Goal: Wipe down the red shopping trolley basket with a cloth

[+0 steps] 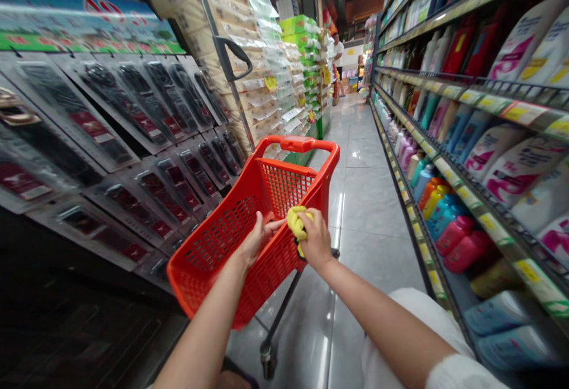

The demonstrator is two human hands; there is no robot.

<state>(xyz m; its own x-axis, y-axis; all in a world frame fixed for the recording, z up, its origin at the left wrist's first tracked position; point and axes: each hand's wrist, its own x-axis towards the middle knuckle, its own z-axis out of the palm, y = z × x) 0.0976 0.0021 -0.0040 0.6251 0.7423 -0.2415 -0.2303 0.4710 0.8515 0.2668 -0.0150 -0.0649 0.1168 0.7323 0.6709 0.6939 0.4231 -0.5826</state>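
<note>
A red plastic shopping cart (262,291) stands before me, its handle (297,143) at the far end. Bunched in my right hand (316,239) is a yellow cloth (297,222) with some black on its lower part. That hand presses the cloth against the cart's near side rim. My left hand (258,239) reaches over the basket at the same rim, fingers stretched toward the cloth and the thumb raised. It holds nothing that I can see. The cart's basket walls are a lattice of small holes, and a wheel (267,360) shows below on a metal leg.
Shelves (480,86) of bottles line the right side. On the left hangs a rack of packaged belts (106,104), with stacked cartons (231,33) behind it. Grey floor tiles (373,199) run down the aisle toward a person (338,54) far off.
</note>
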